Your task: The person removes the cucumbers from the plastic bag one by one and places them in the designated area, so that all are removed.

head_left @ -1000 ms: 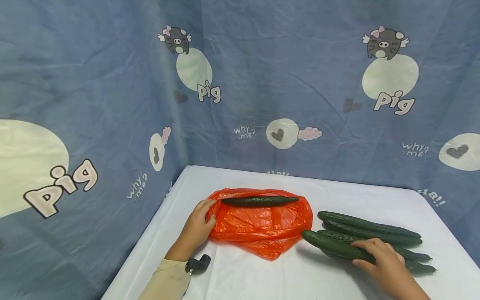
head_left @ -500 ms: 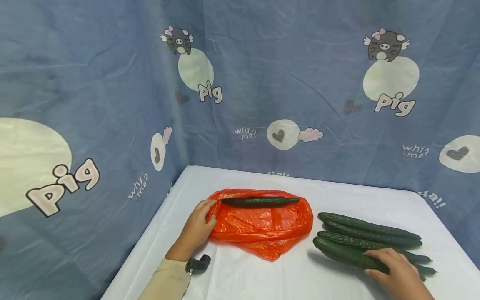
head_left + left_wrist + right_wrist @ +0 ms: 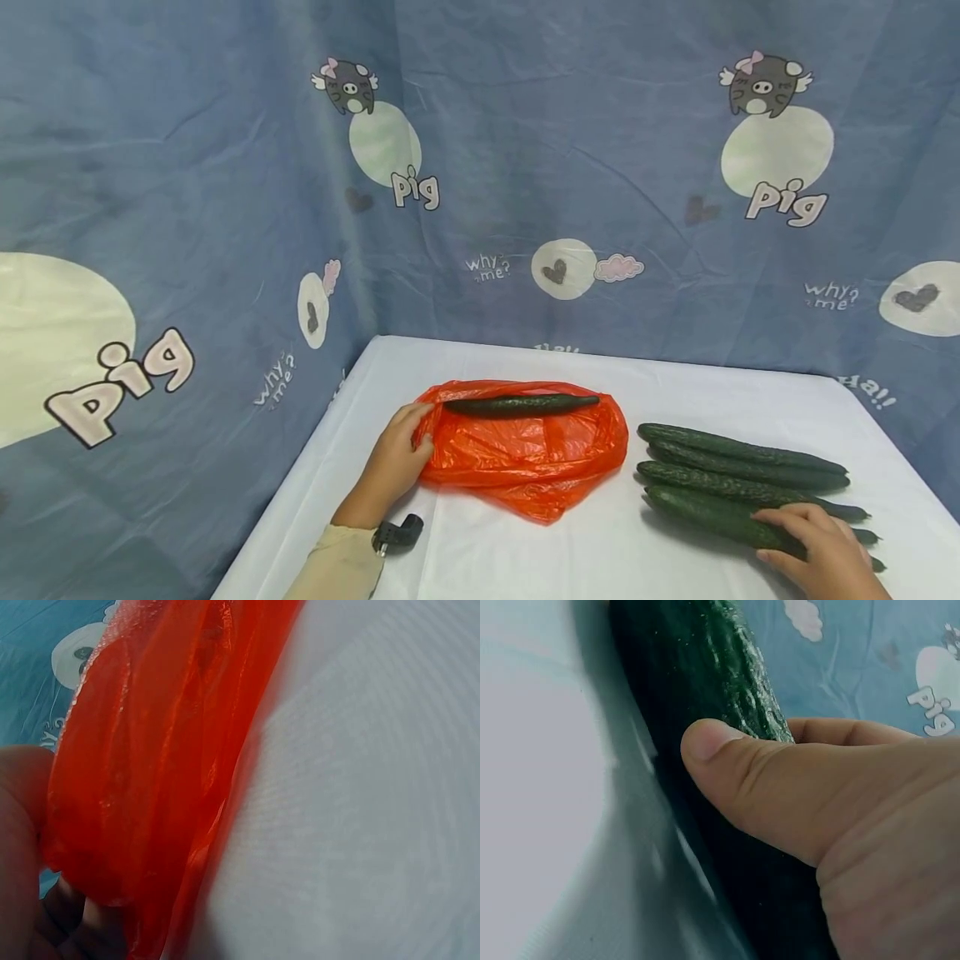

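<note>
A red plastic bag lies spread on the table with its mouth open. One cucumber rests along the far side of its mouth. At the bag's left edge my left hand pinches the thin film; the left wrist view shows the plastic between thumb and fingers. Over on the right, my right hand grips a thick cucumber near its right end. In the right wrist view the thumb lies across this cucumber. Several other cucumbers lie side by side just behind it.
A white cloth covers the table. Blue printed curtains stand behind it and on the left. A black device is strapped to the left wrist.
My right hand has moved right and toward me with its cucumber, drawing it away from the bag to beside the other cucumbers. The left hand has stayed at the bag's edge.
</note>
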The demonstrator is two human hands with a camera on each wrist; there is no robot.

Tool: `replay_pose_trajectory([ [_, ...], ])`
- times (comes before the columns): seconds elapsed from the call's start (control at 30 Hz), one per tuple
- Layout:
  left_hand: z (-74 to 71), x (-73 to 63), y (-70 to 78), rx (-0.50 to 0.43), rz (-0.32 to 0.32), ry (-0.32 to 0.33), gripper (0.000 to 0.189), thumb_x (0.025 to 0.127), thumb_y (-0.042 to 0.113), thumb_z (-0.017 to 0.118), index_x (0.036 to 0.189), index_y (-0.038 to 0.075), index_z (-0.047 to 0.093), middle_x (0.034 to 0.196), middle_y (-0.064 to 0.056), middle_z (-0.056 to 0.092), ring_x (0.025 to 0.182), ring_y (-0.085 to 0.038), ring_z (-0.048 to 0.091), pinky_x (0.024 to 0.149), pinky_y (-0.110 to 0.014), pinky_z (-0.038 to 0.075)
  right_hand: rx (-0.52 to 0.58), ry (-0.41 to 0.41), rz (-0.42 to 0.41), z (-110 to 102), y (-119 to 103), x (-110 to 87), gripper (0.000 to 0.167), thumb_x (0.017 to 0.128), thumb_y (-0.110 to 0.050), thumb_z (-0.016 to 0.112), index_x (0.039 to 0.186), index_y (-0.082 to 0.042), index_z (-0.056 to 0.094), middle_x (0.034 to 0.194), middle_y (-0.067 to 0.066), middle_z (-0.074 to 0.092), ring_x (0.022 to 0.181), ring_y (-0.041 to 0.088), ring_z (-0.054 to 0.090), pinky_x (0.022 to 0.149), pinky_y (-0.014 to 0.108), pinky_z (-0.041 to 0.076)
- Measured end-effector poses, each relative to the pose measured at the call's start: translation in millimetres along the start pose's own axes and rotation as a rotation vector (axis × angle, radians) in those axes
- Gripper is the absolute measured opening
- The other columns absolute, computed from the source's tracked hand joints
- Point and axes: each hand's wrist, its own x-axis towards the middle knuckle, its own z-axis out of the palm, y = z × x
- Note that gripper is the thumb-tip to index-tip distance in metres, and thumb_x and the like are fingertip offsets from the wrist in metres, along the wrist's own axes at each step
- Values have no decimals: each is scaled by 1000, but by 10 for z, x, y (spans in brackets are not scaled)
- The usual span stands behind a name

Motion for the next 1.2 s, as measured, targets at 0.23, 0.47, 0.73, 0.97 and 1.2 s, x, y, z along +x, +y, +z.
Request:
replay_pose_trajectory([
  [0.23,-17,-10,5,15,9,3,52,95,8,66,146,7,60,148,-10,57,140,-33,54,116,-53,45,4,-19,26,24,66,-4,51,74,-31,91,118,-11,74,119,18,60,110,44,52,92,66,38],
  [0.47,-5,-2,-11,23,21,4,53,94,7,67,146,7,60,147,-11,57,139,-34,55,116,-54,45,51,-66,88,68,143,-11,55,73,-35,92,119,-11,72,138,36,42,120,62,35,97,79,27],
  [0.73,-7,-8,-16,17,8,-6,53,94,8,67,147,8,59,148,-11,56,140,-34,54,117,-54,43,48,-75,79,92,172,12,54,73,-36,92,117,-13,71,139,38,43,120,61,37,98,78,26],
  [0.97,-11,-13,-13,10,3,-4,53,94,7,67,147,7,60,148,-11,57,140,-34,54,117,-54,44,45,-56,67,113,165,22,58,74,-43,91,118,-11,70,139,39,46,122,60,39,100,77,25],
  [1.2,5,-4,-15,15,4,2,53,94,7,67,146,8,60,148,-10,57,140,-33,55,117,-53,44,80,-6,78,91,89,-16,53,88,-49,80,118,-6,70,137,39,48,121,59,40,99,78,24],
])
